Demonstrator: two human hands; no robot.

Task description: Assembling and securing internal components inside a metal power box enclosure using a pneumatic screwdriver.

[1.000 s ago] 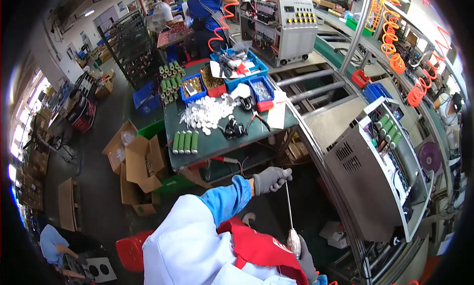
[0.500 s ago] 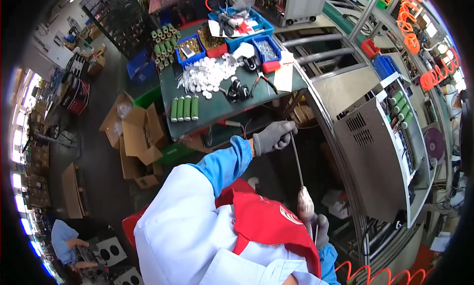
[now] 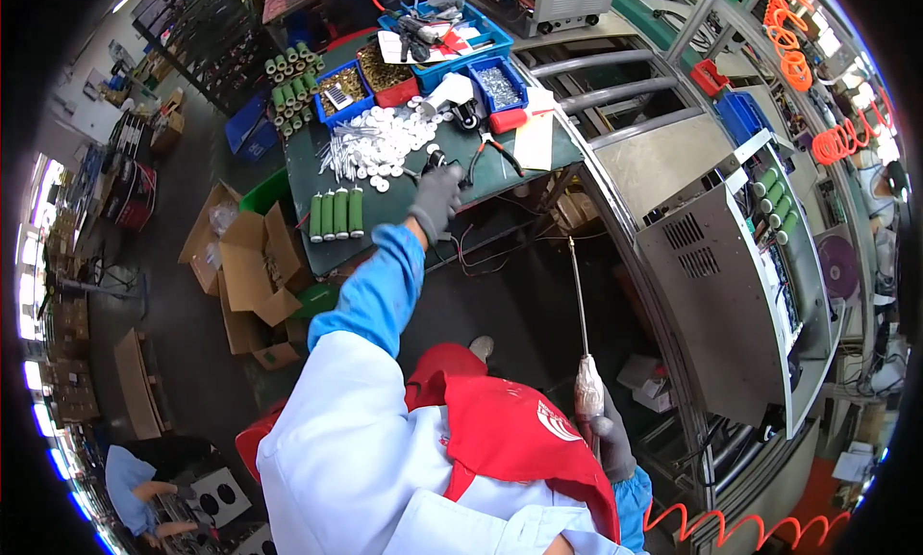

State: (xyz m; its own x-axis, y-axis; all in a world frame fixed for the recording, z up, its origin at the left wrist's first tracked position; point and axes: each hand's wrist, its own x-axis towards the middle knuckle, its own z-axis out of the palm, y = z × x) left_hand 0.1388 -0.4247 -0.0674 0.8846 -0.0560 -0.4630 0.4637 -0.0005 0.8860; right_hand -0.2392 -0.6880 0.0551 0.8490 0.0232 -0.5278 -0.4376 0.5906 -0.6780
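Observation:
My left hand (image 3: 437, 205), in a grey glove, reaches over the near edge of the green-topped table (image 3: 389, 204). It covers part of a small black object (image 3: 437, 161), and whether its fingers grip that object is hidden. Low on the right, my gloved right hand (image 3: 612, 441) is closed round a screwdriver (image 3: 588, 390) with a pale, wrapped handle. Its long thin shaft points up and away, with nothing of mine at the tip. Pliers with red-and-black handles (image 3: 495, 153) lie just right of my left hand.
White round parts (image 3: 385, 141), green cylinders (image 3: 336, 214) and a blue bin of screws (image 3: 497, 86) are on the table. To the right stands a grey metal cabinet (image 3: 707, 295) with vents. Open cardboard boxes (image 3: 252, 266) sit left, and an orange coiled hose (image 3: 740, 531) runs low at right.
My left hand has left the screwdriver's tip and moved left and away, over the table by the black object. The right hand still holds the screwdriver. The view has shifted slightly.

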